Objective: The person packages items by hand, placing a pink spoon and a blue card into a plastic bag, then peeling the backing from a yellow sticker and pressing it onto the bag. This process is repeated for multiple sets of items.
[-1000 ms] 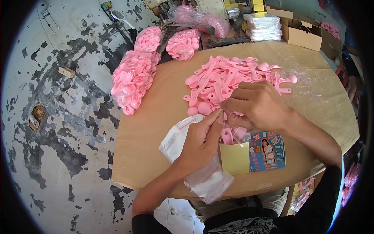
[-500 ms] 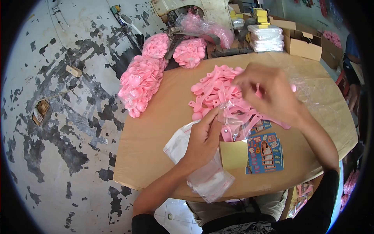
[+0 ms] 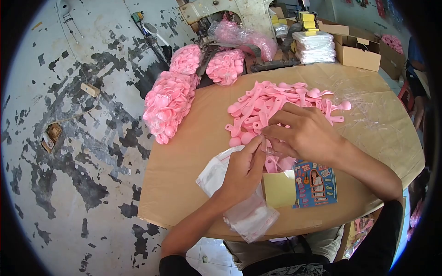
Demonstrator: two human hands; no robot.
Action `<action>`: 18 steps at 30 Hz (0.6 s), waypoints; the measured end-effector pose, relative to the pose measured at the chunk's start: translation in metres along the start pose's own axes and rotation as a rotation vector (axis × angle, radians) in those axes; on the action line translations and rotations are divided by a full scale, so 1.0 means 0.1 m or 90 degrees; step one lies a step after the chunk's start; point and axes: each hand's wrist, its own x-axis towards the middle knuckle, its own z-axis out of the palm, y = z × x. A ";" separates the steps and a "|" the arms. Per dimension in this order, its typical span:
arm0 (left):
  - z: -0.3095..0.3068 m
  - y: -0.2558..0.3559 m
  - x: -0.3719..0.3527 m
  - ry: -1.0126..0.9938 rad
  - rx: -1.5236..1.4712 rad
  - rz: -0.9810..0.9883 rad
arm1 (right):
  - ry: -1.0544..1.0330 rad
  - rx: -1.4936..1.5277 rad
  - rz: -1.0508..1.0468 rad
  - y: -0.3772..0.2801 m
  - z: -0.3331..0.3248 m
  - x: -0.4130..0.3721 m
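Observation:
Thumb and fingers of my left hand (image 3: 241, 171) pinch the upper edge of a clear plastic bag (image 3: 280, 164) with pink plastic inside. My right hand (image 3: 309, 134) meets it there, fingertips closed at the bag's top; they partly hide the bag. Behind both hands lies a heap of pink plastic spoons (image 3: 260, 106). Below the bag are a yellow paper pad (image 3: 279, 189) and blue printed cards (image 3: 317, 184). A stack of flat plastic bags (image 3: 251, 216) lies under my left hand and wrist.
Bulging bags of pink spoons (image 3: 168, 103) stand at the table's left edge. A sewing-machine-like metal body (image 3: 255, 18), wrapped white packs (image 3: 314, 48) and a cardboard box (image 3: 358, 53) are at the back. Clear plastic scraps lie to the right. Another person's arm (image 3: 418, 103) shows far right.
My right hand has come down from above the spoon heap to the top of the bag, beside my left fingertips. My left hand stays on the bag.

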 end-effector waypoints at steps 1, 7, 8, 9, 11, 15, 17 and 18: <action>0.00 -0.01 0.00 -0.010 0.000 -0.001 | -0.002 -0.001 -0.002 0.01 0.01 0.00; 0.04 0.03 -0.03 -0.040 0.034 -0.007 | -0.015 0.024 0.003 0.00 -0.02 0.01; 0.05 0.00 -0.04 -0.032 0.027 0.013 | -0.015 0.020 0.012 0.00 -0.03 0.01; 0.04 0.03 -0.05 -0.035 0.046 0.008 | -0.015 0.015 0.021 0.00 -0.05 0.02; -0.02 0.14 -0.05 -0.039 0.083 0.000 | -0.004 -0.004 0.035 0.00 -0.08 0.04; -0.03 0.17 -0.04 -0.035 0.019 -0.007 | 0.089 0.036 0.112 0.20 -0.21 0.15; 0.00 0.18 -0.04 -0.028 -0.151 -0.025 | 0.095 0.207 0.235 0.21 -0.47 0.16; -0.01 0.14 -0.03 -0.006 -0.151 -0.038 | 0.071 0.341 0.323 0.15 -0.73 0.19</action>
